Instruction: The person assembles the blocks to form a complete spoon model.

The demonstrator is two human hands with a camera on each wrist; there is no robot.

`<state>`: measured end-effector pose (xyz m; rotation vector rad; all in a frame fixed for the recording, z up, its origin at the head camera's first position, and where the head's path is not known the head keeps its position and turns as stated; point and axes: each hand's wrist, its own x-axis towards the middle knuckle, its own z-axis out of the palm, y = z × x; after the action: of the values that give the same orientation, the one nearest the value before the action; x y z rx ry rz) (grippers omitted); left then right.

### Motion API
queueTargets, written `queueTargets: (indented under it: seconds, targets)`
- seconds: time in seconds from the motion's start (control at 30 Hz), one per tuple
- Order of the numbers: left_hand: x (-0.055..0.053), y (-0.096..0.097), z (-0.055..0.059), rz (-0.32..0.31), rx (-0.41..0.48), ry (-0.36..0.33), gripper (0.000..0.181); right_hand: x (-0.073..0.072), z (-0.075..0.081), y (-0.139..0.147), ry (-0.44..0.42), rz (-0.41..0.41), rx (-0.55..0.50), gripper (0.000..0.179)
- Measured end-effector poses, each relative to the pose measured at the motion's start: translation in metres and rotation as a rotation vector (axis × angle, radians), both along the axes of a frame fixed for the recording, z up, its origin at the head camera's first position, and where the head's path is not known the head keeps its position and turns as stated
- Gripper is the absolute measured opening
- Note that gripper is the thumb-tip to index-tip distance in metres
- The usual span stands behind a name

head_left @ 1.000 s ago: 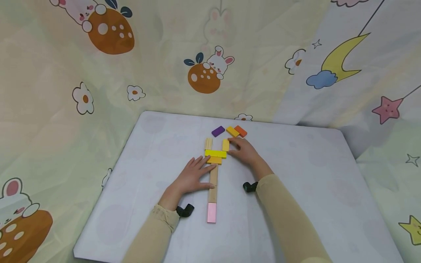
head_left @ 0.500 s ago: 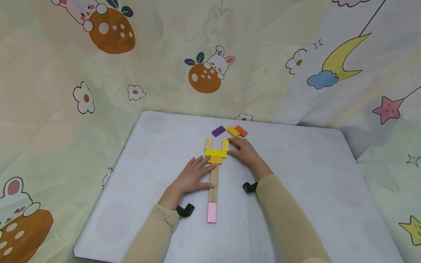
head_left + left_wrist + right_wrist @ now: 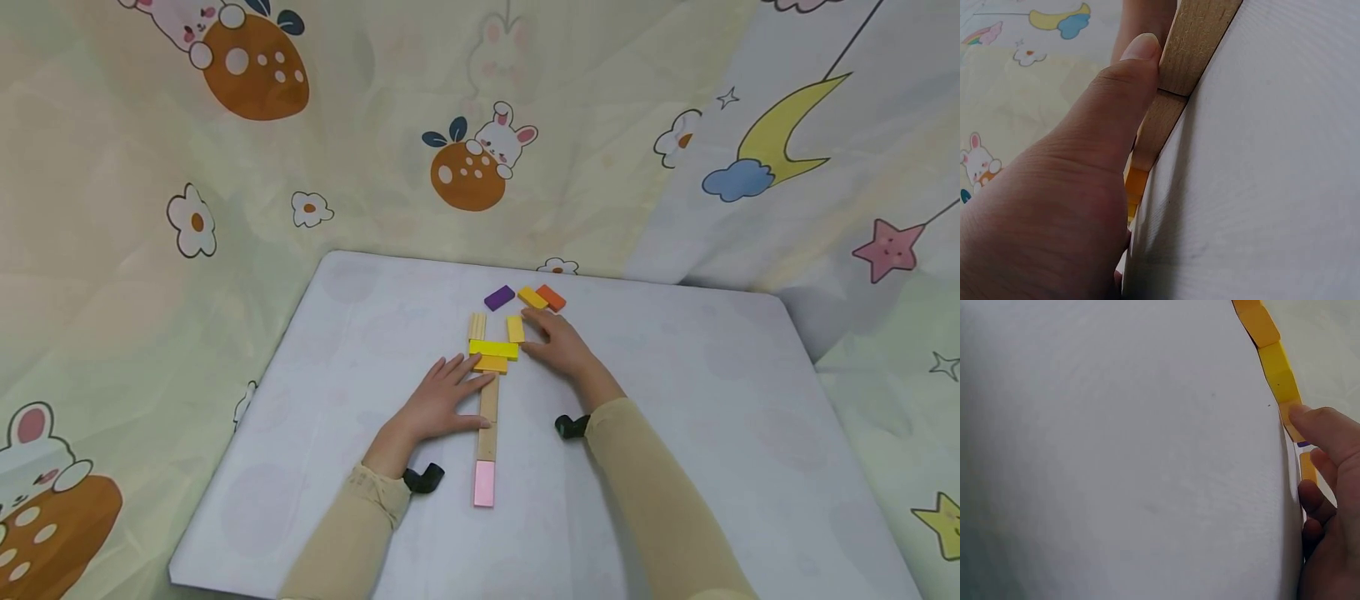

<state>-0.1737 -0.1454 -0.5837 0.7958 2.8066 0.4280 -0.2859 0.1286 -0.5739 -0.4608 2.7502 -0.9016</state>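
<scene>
Small wooden blocks form a line in the head view. It runs from a pink block [image 3: 483, 483] through two plain wooden blocks [image 3: 487, 442] to an orange block [image 3: 491, 363] and a bright yellow block [image 3: 493, 350]. My left hand [image 3: 438, 400] lies with spread fingers along the line's left side. Its thumb [image 3: 1138, 69] touches the plain blocks near their joint. At the far right end of the yellow block lies a light yellow block [image 3: 515, 328]. My right hand [image 3: 562, 346] is beside it, thumb tip [image 3: 1300, 415] at its side and index finger near its far corner.
Pale grooved wooden pieces [image 3: 477, 326] lie at the yellow block's far left end. Beyond them are a purple block [image 3: 499, 297], a yellow-orange block [image 3: 532, 297] and an orange-red block [image 3: 552, 297]. The white tabletop [image 3: 697, 400] meets a patterned cloth [image 3: 360, 125] behind.
The light yellow block has turned very slightly, and my right fingertips have shifted slightly off its corners. My left hand has stayed in place; the view has tilted a little.
</scene>
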Motion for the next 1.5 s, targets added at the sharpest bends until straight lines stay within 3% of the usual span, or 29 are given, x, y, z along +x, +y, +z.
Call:
queueTargets:
  seconds: [0.1, 0.4, 0.6, 0.83, 1.5]
  targets:
    - [-0.0003, -0.0001, 0.0000, 0.001, -0.006, 0.003, 0.089, 0.0005, 0.0010, -0.0001, 0.005, 0.021, 0.009, 0.069]
    - [0.0003, -0.0003, 0.0026, -0.001, -0.021, -0.004, 0.089, 0.0004, 0.0014, -0.0019, 0.019, 0.050, 0.027, 0.054]
    - [0.0001, -0.0001, 0.0027, 0.002, -0.017, -0.011, 0.088, 0.0015, 0.0018, -0.0031, 0.017, 0.043, 0.024, 0.061]
    - [-0.0004, 0.0001, 0.0023, 0.006, -0.016, -0.015, 0.088, -0.0006, -0.0028, -0.0036, 0.069, 0.077, 0.065, 0.054]
    - [0.0006, 0.0014, 0.0018, 0.008, -0.003, -0.013, 0.087, 0.0008, -0.0036, 0.0025, 0.045, 0.045, -0.016, 0.051]
